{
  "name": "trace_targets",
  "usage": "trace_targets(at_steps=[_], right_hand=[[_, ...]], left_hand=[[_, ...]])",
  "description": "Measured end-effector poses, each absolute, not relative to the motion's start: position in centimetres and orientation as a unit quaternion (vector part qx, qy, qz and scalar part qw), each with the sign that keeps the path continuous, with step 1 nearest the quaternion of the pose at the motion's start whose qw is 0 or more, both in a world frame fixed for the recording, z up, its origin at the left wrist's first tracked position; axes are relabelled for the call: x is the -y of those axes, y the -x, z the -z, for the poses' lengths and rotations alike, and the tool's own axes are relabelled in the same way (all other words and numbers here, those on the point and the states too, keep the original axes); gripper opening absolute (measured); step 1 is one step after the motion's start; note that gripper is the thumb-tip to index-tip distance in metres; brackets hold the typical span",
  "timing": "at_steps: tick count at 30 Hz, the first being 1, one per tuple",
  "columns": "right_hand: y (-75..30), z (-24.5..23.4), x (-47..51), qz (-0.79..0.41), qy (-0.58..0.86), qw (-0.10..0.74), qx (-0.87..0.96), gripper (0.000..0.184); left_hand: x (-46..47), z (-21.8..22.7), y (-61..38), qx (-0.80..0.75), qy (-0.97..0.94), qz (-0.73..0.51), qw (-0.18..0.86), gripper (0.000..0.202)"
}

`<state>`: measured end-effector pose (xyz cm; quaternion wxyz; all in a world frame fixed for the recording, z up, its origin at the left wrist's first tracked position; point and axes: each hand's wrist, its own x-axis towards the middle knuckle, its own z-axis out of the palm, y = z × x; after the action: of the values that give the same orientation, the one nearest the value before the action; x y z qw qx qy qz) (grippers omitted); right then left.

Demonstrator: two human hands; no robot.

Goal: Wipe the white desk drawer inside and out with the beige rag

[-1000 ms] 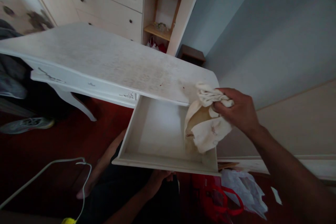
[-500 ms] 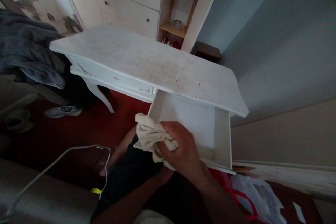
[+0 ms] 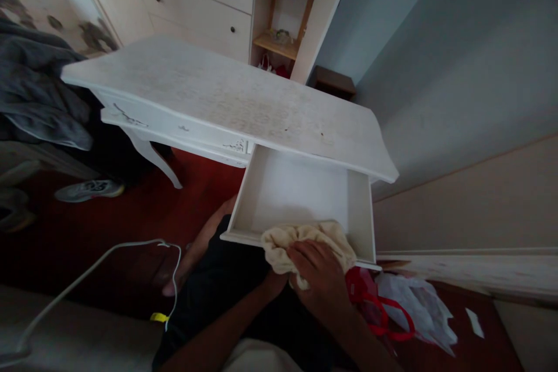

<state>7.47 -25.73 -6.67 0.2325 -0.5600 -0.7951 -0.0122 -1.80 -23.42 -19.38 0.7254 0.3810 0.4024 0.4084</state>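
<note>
My right hand (image 3: 320, 273) is closed on a bunched cream cloth (image 3: 283, 241), which lies over the front edge of a pulled-out drawer (image 3: 361, 209). Part of the cloth reaches inside the drawer, whose visible floor is bare and pale. Below the cloth, my left hand (image 3: 275, 285) is close to the drawer's front; its fingers are hidden behind the cloth and my right hand. The drawer belongs to a white desk (image 3: 183, 78) with a stained, worn top and curved legs.
Dark clothing (image 3: 35, 87) hangs at the left, above a grey shoe (image 3: 89, 190) on the red floor. A white cable (image 3: 104, 256) runs across the lower left. Red and white bags (image 3: 414, 308) lie right of the drawer. Behind the desk stands a white cabinet (image 3: 196, 11).
My right hand has moved the cloth from the drawer's front left side rightward and down onto its front edge. The cloth is now spread wider. The view has shifted slightly.
</note>
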Motion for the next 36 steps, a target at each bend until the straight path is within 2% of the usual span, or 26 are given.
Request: trace_targets(at_steps=[3, 7, 12, 14, 16, 19, 21, 24, 27, 29, 32, 33, 36], right_hand=[[-12.3, 6.8, 27.6, 0.055, 0.593, 0.209, 0.776, 0.037], [-17.7, 5.1, 28.3, 0.083, 0.634, 0.223, 0.736, 0.027], [-21.2, -1.1, 25.7, 0.098, 0.712, 0.335, 0.609, 0.025], [-22.0, -4.4, 23.4, 0.151, 0.723, 0.406, 0.539, 0.025], [-22.8, -7.8, 20.3, 0.196, 0.697, 0.471, 0.505, 0.024], [-24.5, -12.4, 15.0, 0.186, 0.622, 0.565, 0.509, 0.015], [-25.6, -14.9, 11.3, 0.206, 0.567, 0.622, 0.499, 0.018], [-27.0, -17.6, 6.7, 0.255, 0.54, 0.631, 0.495, 0.021], [-27.4, -18.1, 3.5, 0.275, 0.555, 0.592, 0.516, 0.023], [-27.4, -16.5, 2.1, 0.276, 0.588, 0.525, 0.55, 0.022], [-27.2, -11.6, 0.6, 0.259, 0.631, 0.38, 0.625, 0.024], [-27.1, -9.5, 0.3, 0.229, 0.635, 0.308, 0.671, 0.028], [-26.6, -3.8, 0.0, 0.12, 0.613, 0.164, 0.764, 0.041]], left_hand=[[22.5, 19.5, 1.4, -0.374, -0.398, -0.334, 0.768, 0.049], [22.1, 19.2, 1.3, -0.361, -0.395, -0.3, 0.79, 0.049], [22.4, 20.1, 1.1, -0.369, -0.383, -0.295, 0.794, 0.053], [22.5, 20.8, 0.9, -0.379, -0.373, -0.302, 0.791, 0.056], [22.5, 21.1, 0.8, -0.385, -0.369, -0.31, 0.787, 0.059], [22.4, 21.0, 0.8, -0.384, -0.374, -0.315, 0.783, 0.064], [22.2, 20.8, 0.9, -0.384, -0.381, -0.31, 0.782, 0.066], [22.0, 20.8, 1.1, -0.379, -0.393, -0.296, 0.784, 0.068], [21.9, 21.3, 1.0, -0.374, -0.396, -0.3, 0.783, 0.068], [21.9, 21.5, 0.9, -0.373, -0.393, -0.308, 0.782, 0.068], [22.0, 21.6, 0.9, -0.37, -0.394, -0.309, 0.782, 0.067], [22.0, 21.6, 0.9, -0.37, -0.396, -0.31, 0.781, 0.066], [22.1, 21.5, 1.2, -0.371, -0.402, -0.313, 0.777, 0.061]])
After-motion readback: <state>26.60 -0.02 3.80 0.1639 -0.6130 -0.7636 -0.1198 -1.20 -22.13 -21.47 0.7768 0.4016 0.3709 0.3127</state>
